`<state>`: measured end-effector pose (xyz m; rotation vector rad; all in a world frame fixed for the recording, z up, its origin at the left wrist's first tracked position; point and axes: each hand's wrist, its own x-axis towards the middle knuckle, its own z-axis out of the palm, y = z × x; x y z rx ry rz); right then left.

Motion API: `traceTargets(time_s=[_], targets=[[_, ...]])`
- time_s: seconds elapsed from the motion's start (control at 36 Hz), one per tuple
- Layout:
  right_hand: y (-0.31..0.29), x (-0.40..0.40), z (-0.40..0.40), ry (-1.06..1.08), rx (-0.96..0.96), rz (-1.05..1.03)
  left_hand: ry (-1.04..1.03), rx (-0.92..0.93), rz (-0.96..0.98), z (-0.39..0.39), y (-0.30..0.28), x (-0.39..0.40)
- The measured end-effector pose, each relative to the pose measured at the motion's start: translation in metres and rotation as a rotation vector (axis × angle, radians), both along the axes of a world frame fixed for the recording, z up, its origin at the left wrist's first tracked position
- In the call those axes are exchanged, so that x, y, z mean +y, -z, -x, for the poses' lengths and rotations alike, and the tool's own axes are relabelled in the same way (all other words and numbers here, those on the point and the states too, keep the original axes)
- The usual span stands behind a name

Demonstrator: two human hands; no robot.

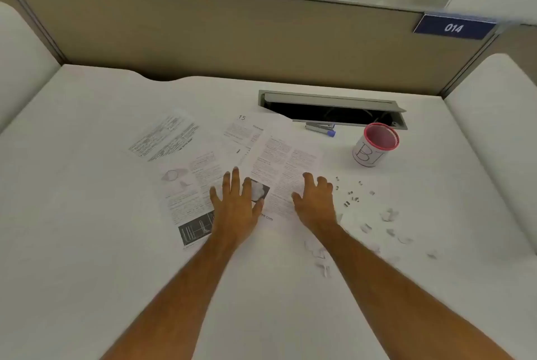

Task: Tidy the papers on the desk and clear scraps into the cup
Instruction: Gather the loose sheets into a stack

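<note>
Several printed sheets lie spread over the middle of the white desk: one far left (164, 136), one with a dark graph (189, 199), one marked 15 (247, 133) and a top sheet (286, 162). My left hand (235, 202) lies flat with straight fingers on the overlapping sheets. My right hand (315, 199) rests on the top sheet's right part, fingers loosely bent, holding nothing. A white cup with a pink rim (374, 146) stands upright at the right. Paper scraps (388, 215) and small dark bits (350, 197) are scattered right of my right hand.
A grey stapler with a blue end (321, 128) lies behind the sheets, beside an open cable hatch (331, 108) in the desk. A beige partition (232, 34) closes the back, with a blue 014 sign (453, 27). More scraps (319, 258) lie near my right forearm.
</note>
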<state>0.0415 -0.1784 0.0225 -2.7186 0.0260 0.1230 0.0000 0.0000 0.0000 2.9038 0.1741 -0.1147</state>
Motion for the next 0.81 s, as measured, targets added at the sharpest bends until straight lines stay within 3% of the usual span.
traceTargets(time_s=[0.36, 0.67, 0.81], targets=[[-0.005, 0.037, -0.02, 0.399, 0.169, -0.223, 0.042, 0.128, -0.017, -0.012, 0.02, 0.007], [-0.015, 0.053, -0.042, 0.784, 0.249, -0.726, 0.055, 0.186, -0.052, -0.018, 0.02, 0.005], [-0.011, 0.046, -0.047, 0.813, 0.289, -0.667, 0.08, 0.213, -0.082, -0.019, 0.012, 0.005]])
